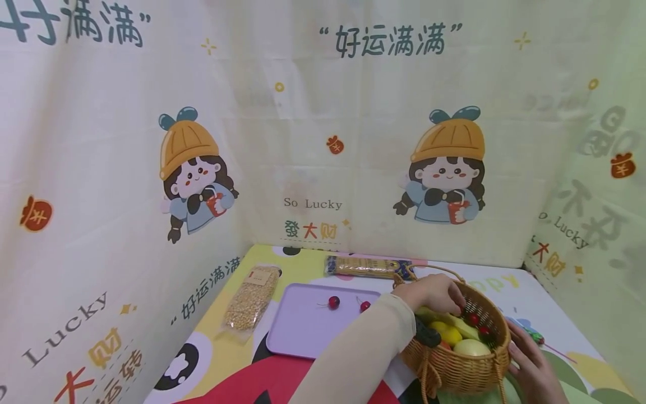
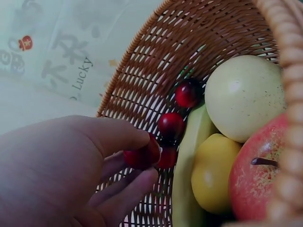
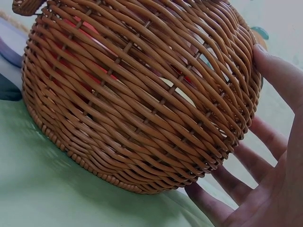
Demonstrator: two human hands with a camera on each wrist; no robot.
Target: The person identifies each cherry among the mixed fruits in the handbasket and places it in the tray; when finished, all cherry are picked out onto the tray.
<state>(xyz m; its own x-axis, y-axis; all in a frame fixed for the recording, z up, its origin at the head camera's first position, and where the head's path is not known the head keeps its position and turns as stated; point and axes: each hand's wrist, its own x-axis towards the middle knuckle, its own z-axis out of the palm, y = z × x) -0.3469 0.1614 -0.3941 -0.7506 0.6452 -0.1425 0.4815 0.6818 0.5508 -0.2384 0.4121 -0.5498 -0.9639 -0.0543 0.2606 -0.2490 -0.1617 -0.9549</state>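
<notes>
My left hand (image 1: 438,293) reaches over the rim into a brown wicker basket (image 1: 456,370). Its thumb and fingers pinch a dark red cherry (image 2: 143,153). Several more cherries (image 2: 171,125) lie along the basket's inner wall. Beside them are a banana (image 2: 187,175), a yellow lemon (image 2: 214,172), a pale round fruit (image 2: 244,97) and a red apple (image 2: 260,175), partly hidden by the basket's braided handle. My right hand (image 1: 532,362) rests against the basket's right side, its fingers (image 3: 248,161) spread and nearly straight, the thumb higher up.
A lilac tray (image 1: 298,322) to the left bears two cherries (image 1: 333,303). Further left lies a clear bag of pale yellow grains (image 1: 252,300). A gold-and-blue packet (image 1: 365,266) lies at the back, near the curtain. A small green-and-red thing (image 1: 536,335) lies behind my right hand.
</notes>
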